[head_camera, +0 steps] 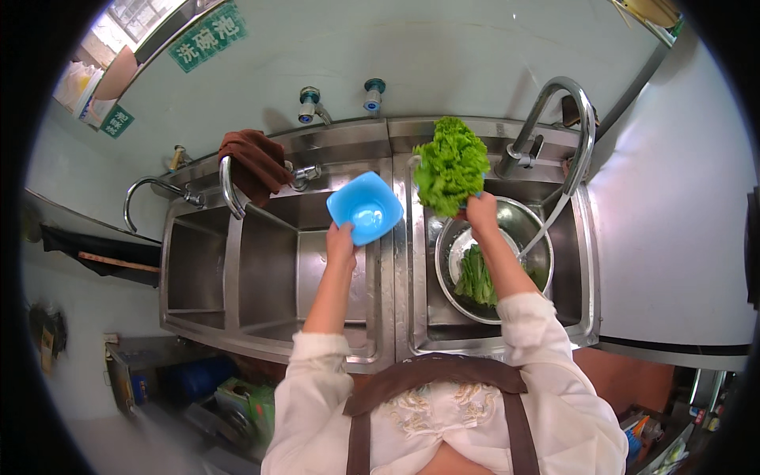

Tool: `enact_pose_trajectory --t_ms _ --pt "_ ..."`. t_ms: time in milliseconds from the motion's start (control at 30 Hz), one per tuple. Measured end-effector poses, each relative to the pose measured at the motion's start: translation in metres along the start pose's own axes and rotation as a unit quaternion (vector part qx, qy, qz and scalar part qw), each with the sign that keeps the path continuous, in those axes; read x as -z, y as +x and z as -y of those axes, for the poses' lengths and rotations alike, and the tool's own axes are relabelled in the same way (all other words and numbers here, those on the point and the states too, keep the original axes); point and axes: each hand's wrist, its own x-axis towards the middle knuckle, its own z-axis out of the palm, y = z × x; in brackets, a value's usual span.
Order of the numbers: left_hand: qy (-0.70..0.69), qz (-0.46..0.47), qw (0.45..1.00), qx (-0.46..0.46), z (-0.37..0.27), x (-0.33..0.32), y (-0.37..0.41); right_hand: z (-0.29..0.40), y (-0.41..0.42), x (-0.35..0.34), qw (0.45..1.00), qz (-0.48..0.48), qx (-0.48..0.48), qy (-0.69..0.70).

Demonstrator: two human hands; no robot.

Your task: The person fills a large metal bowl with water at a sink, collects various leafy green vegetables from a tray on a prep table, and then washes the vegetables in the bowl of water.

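Observation:
My left hand [341, 246] grips the lower rim of an empty light blue plastic bowl [368, 208], tilted above the right side of the middle sink basin. In my right hand [481, 214], near the back of the right-hand sink, is a second blue container, mostly hidden under a heap of curly green lettuce [451, 163]. Below that hand a round stainless steel basin [439, 261] stands in the right sink. Leafy greens [475, 279] lie in it, and water runs into it from a tall curved faucet [585, 148].
A brown cloth [252, 163] hangs over a faucet [228, 190] at the left sinks [233, 267]. Another curved faucet [133, 199] stands farther left. Two valves [307, 107] are on the wall behind. A pale smooth surface [671, 249] borders the right sink.

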Motion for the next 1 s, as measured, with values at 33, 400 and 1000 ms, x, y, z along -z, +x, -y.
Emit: enact_pose_trajectory --t_ms 33,400,1000 --pt "0.027 0.014 0.999 -0.008 -0.001 -0.016 0.011 0.002 -0.010 0.021 0.998 -0.015 0.021 -0.055" --pt "0.141 -0.082 0.986 0.026 0.018 -0.079 0.105 0.021 -0.157 0.106 0.988 0.045 -0.118 -0.090" --pt "-0.115 0.255 0.948 0.152 0.096 -0.051 -0.187 -0.004 -0.175 0.150 0.928 0.320 -0.062 -0.183"
